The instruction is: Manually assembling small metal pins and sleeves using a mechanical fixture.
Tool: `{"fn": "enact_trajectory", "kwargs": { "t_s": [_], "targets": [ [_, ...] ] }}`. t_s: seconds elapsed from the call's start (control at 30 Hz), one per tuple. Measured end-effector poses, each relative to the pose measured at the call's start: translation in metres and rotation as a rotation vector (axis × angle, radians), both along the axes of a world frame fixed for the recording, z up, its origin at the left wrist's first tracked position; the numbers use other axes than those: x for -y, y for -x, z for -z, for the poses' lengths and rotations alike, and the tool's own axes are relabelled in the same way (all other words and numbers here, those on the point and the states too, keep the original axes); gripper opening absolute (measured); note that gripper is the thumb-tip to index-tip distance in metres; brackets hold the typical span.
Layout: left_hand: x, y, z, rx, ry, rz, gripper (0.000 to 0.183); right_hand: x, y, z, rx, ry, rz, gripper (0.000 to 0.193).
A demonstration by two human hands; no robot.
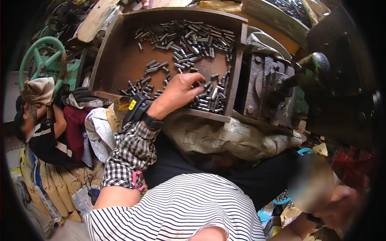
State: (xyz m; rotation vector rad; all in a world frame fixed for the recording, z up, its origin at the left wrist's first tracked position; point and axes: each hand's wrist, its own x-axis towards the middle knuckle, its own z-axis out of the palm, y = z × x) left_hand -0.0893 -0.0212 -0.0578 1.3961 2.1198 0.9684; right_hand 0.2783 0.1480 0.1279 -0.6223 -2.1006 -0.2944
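Observation:
My left hand [179, 91] reaches into a shallow wooden tray [120, 66]. Its fingers are curled, with thumb and forefinger bent down among short metal pins [213, 93] near the front right corner. What lies inside the curl is hidden. More pins [189, 34] are heaped along the tray's back, and a smaller group [140, 86] lies at the front left. At the lower right, my right hand [341, 203] is smeared by motion beside a blurred beige rounded shape [311, 182]; its fingers and any hold cannot be made out.
A dark, greasy machine [273, 90] stands right of the tray. Sacking [225, 136] hangs below it, above my legs. At the left are a green handwheel [42, 66] and another person [48, 136]. A blue container [283, 199] of metal pieces sits near my right arm.

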Motion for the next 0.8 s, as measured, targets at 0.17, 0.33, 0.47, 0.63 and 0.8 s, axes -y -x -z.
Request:
{"fn": "enact_trajectory", "kwargs": {
  "t_s": [0.17, 0.33, 0.47, 0.63, 0.8],
  "targets": [
    [-0.006, -0.003, 0.011, -0.311, 0.071, -0.011, 0.020, 0.037, 0.154, 0.097, 0.444, 0.438, -0.783, 0.025],
    [-0.022, -0.005, 0.021, -0.504, 0.169, 0.037, 0.015, 0.029, 0.230, 0.182, 0.743, 0.255, -0.704, 0.012],
    [-0.019, -0.005, 0.027, -0.529, 0.146, 0.077, 0.014, 0.030, 0.243, 0.194, 0.794, 0.260, -0.732, 0.008],
    [-0.011, -0.002, 0.025, -0.527, 0.136, 0.088, 0.012, 0.041, 0.246, 0.192, 0.897, 0.317, -0.695, 0.004],
    [-0.013, -0.002, 0.025, -0.513, 0.156, 0.079, 0.013, 0.035, 0.244, 0.200, 0.784, 0.386, -0.748, 0.005]
  ]
}}
